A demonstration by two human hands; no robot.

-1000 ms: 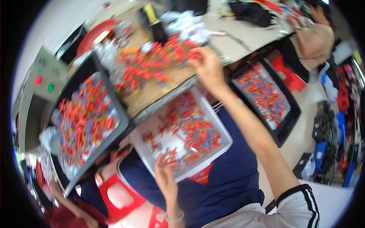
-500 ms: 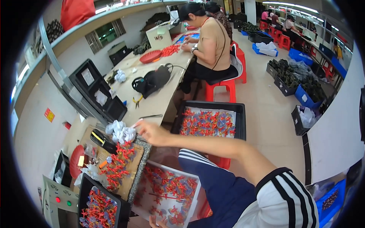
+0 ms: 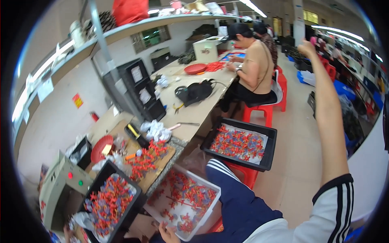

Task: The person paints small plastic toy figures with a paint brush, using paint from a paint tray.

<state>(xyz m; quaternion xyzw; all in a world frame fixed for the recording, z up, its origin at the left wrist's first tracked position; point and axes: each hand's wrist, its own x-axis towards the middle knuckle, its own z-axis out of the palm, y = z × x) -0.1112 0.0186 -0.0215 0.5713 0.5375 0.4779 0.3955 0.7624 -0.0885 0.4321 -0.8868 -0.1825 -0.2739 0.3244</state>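
My right hand [image 3: 306, 48] is raised high at the upper right on an outstretched arm, far from the table. Its fingers look curled; whether anything is in them is too small to tell. At the lower edge my left hand [image 3: 167, 233], cut off by the picture, grips the near rim of a white tray [image 3: 215, 199]. That tray holds red and purple-blue small pieces and lies tilted beside my knee. Similar red pieces [image 3: 148, 160] are heaped on a brown board [image 3: 172, 153] at the table corner. A pink-handled tool [image 3: 174, 126] lies beside crumpled white cloth [image 3: 156, 131].
Black trays of the same pieces stand at the lower left [image 3: 139, 200] and on a red stool [image 3: 247, 174]. A grey machine [image 3: 60, 186] with red and green buttons is at left. A co-worker [image 3: 253, 67] sits farther along the table [image 3: 190, 111]. A shelf [image 3: 162, 19] runs overhead.
My right hand has swung from beside the white cloth at the table corner up to the upper right. The view has shifted, while my left hand stays at the white tray.
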